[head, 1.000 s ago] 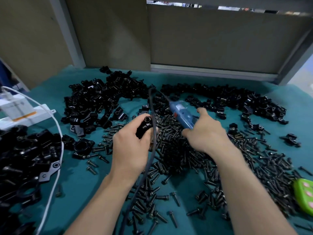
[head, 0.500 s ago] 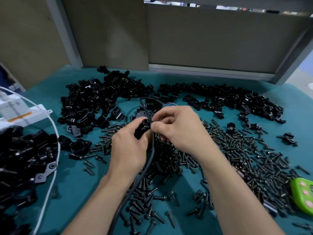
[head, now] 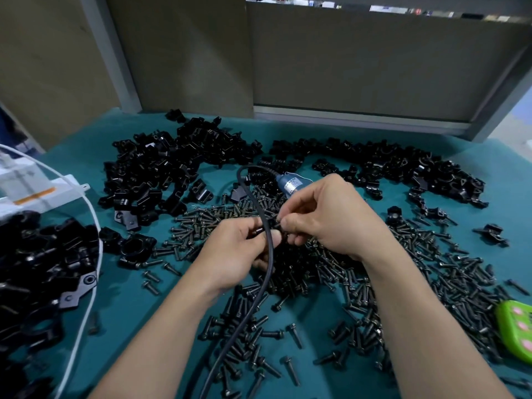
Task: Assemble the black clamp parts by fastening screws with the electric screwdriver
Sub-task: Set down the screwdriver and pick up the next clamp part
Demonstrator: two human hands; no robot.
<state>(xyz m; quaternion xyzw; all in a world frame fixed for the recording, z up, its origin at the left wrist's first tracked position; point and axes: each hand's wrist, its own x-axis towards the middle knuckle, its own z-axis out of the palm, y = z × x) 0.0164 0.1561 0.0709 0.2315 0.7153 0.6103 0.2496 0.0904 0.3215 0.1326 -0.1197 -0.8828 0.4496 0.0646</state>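
My left hand [head: 236,254] grips a small black clamp part [head: 259,230] above the screw pile. My right hand [head: 331,217] meets it from the right, and its thumb and forefinger pinch a small dark screw [head: 277,225] against the clamp. Most of the clamp is hidden by my fingers. The blue electric screwdriver [head: 290,184] lies on the teal table just behind my right hand, held by neither hand. Its black cable [head: 267,260] loops over my left hand and runs down toward me.
Loose black screws [head: 417,269] cover the table's middle and right. Clamp parts are heaped at the back left [head: 172,171], back right [head: 403,168] and near left [head: 37,263]. A white box [head: 34,191] and white cable [head: 86,312] lie left; a green object [head: 515,332] lies right.
My right hand let go of the screwdriver, which now lies on the table, and came over to the clamp in my left hand with a screw pinched in its fingertips.
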